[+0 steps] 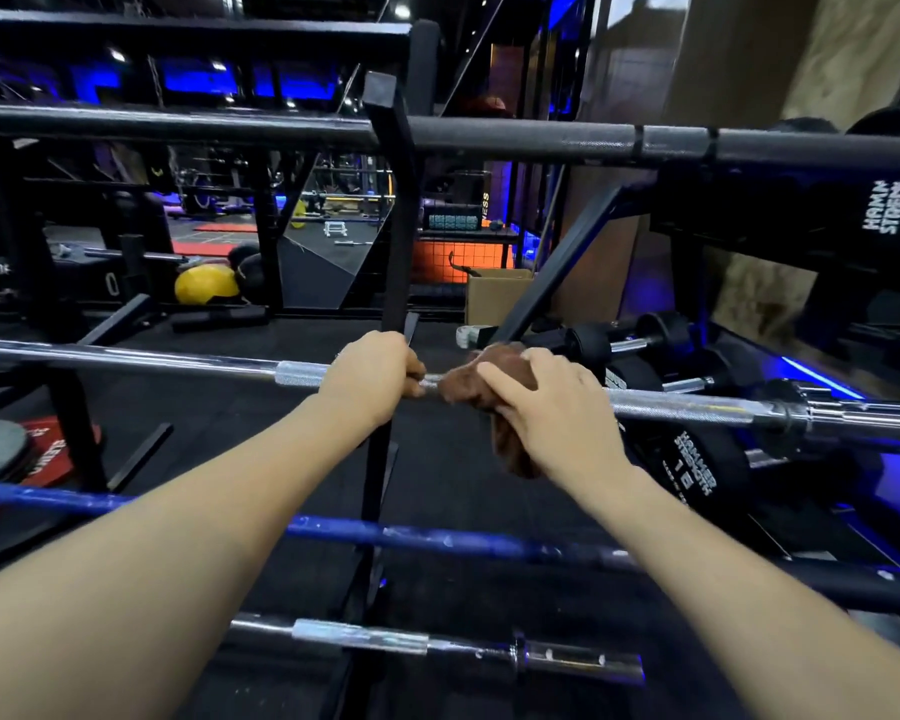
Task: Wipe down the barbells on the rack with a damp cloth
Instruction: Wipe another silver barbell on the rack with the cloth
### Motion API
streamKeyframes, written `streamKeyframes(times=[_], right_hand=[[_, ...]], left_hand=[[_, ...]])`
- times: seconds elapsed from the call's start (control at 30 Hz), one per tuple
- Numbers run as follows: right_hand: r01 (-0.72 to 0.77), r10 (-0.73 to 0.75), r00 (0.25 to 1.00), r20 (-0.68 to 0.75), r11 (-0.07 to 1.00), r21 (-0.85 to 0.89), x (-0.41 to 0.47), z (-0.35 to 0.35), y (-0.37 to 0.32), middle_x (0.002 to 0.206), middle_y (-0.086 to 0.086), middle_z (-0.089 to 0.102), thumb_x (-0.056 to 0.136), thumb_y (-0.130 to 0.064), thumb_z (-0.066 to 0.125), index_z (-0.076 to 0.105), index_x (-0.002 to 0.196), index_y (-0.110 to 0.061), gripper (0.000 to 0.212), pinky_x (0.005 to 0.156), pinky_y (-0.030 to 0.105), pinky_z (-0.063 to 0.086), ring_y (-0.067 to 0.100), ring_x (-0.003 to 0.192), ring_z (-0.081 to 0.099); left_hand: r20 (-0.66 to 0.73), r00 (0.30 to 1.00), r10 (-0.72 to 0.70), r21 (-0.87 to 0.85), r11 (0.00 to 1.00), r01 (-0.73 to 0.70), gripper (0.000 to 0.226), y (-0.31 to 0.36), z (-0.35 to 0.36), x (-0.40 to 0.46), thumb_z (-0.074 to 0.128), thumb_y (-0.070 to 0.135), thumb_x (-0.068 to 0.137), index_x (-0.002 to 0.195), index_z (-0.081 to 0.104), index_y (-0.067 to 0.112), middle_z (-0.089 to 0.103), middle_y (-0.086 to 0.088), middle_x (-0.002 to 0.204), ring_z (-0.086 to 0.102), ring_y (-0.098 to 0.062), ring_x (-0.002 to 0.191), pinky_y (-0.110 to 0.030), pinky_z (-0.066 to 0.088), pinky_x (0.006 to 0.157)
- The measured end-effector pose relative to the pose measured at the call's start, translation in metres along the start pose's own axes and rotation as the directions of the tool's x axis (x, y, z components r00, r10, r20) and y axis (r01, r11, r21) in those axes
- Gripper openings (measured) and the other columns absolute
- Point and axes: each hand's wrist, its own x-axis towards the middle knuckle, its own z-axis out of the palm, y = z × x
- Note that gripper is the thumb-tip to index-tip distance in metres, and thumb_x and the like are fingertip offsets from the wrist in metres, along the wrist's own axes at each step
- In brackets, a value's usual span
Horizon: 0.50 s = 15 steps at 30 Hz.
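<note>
Gym rack [393, 200]: four barbells, left hand [372, 374], right hand [552, 407] holding cloth [481, 381].

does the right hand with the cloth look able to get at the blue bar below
Probably yes: the right hand and cloth are on the chrome barbell; the blue bar lies lower and nearer, with nothing between.

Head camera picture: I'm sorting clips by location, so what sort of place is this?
Most likely a commercial gym's weights area. Barbells lie across a black rack, among them the chrome barbell being wiped; black dumbbells marked Hammer Strength sit to the right, and a yellow medicine ball lies on the rubber floor behind.
</note>
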Motion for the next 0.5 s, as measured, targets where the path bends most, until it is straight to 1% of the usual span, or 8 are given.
streamKeyframes(times=[0.1,0.2,0.27,0.3,0.33,0.37,0.43,0.5], right_hand=[[-0.179,0.180,0.971,0.155,0.984,-0.022,0.020,-0.004,-0.012,0.095,0.010,0.059,0.095,-0.042,0.045,0.062,0.109,-0.027,0.027,0.069,0.036,0.037,0.033,0.087,0.058],[-0.441,0.348,0.784,0.514,0.895,0.067,0.060,-0.005,-0.021,0.118,0.005,0.060,0.101,-0.042,0.032,0.056,0.114,-0.027,0.031,0.085,0.040,0.039,0.032,0.111,0.055],[-0.472,0.330,0.745,0.580,0.875,0.109,0.066,-0.008,-0.019,0.118,0.003,0.060,0.100,-0.040,0.033,0.057,0.112,-0.026,0.030,0.086,0.040,0.041,0.031,0.110,0.056],[-0.404,0.307,0.806,0.506,0.910,0.090,0.056,-0.007,-0.017,0.112,0.004,0.061,0.099,-0.041,0.035,0.058,0.110,-0.027,0.029,0.082,0.039,0.041,0.031,0.105,0.057],[-0.330,0.286,0.894,0.344,0.941,0.075,0.039,-0.007,-0.015,0.104,0.005,0.061,0.098,-0.041,0.038,0.060,0.109,-0.027,0.028,0.077,0.038,0.040,0.030,0.097,0.058],[-0.264,0.244,0.950,0.196,0.961,0.084,0.020,-0.006,-0.012,0.099,0.007,0.060,0.095,-0.040,0.042,0.063,0.109,-0.027,0.028,0.076,0.037,0.041,0.030,0.091,0.056],[-0.138,0.142,0.989,-0.029,0.984,0.114,-0.014,-0.006,-0.003,0.099,0.010,0.059,0.089,-0.037,0.044,0.066,0.113,-0.024,0.035,0.084,0.041,0.045,0.028,0.089,0.051],[-0.125,0.128,0.992,-0.022,0.989,0.084,-0.015,-0.006,0.005,0.096,0.011,0.058,0.089,-0.039,0.042,0.066,0.113,-0.024,0.037,0.082,0.040,0.045,0.031,0.086,0.053]], left_hand=[[-0.011,1.000,0.023,0.009,1.000,-0.022,0.018,0.001,0.004,0.001,0.067,0.025,0.087,0.102,0.072,0.018,0.062,-0.008,0.106,0.057,-0.025,0.094,-0.026,0.036,0.069],[-0.005,1.000,0.028,0.006,1.000,-0.028,0.019,0.001,0.003,0.001,0.066,0.022,0.087,0.104,0.072,0.015,0.061,-0.007,0.105,0.055,-0.024,0.096,-0.024,0.034,0.071],[0.008,1.000,0.011,0.000,1.000,-0.011,0.018,0.001,0.001,0.001,0.066,0.021,0.087,0.101,0.072,0.013,0.060,-0.008,0.099,0.050,-0.022,0.085,-0.024,0.034,0.069],[0.014,1.000,0.004,-0.007,1.000,-0.004,0.014,0.001,0.000,0.000,0.066,0.020,0.086,0.098,0.073,0.016,0.058,-0.008,0.096,0.047,-0.021,0.081,-0.024,0.034,0.068],[0.011,1.000,-0.013,-0.018,1.000,0.013,0.024,0.000,0.000,0.001,0.067,0.020,0.086,0.102,0.063,0.002,0.057,-0.008,0.094,0.046,-0.022,0.080,-0.024,0.033,0.067],[0.021,1.000,-0.020,-0.023,1.000,0.021,0.021,-0.001,-0.001,0.001,0.067,0.020,0.086,0.088,0.055,0.004,0.057,-0.007,0.095,0.049,-0.025,0.082,-0.023,0.032,0.068],[0.011,1.000,-0.014,-0.038,0.999,0.015,0.027,-0.002,0.000,0.002,0.068,0.022,0.086,0.111,0.068,0.012,0.061,-0.006,0.106,0.057,-0.028,0.096,-0.023,0.033,0.071],[-0.003,1.000,-0.003,-0.044,0.999,0.003,0.025,-0.002,0.001,0.001,0.068,0.022,0.086,0.111,0.070,0.019,0.061,-0.006,0.111,0.058,-0.026,0.100,-0.023,0.035,0.073]])
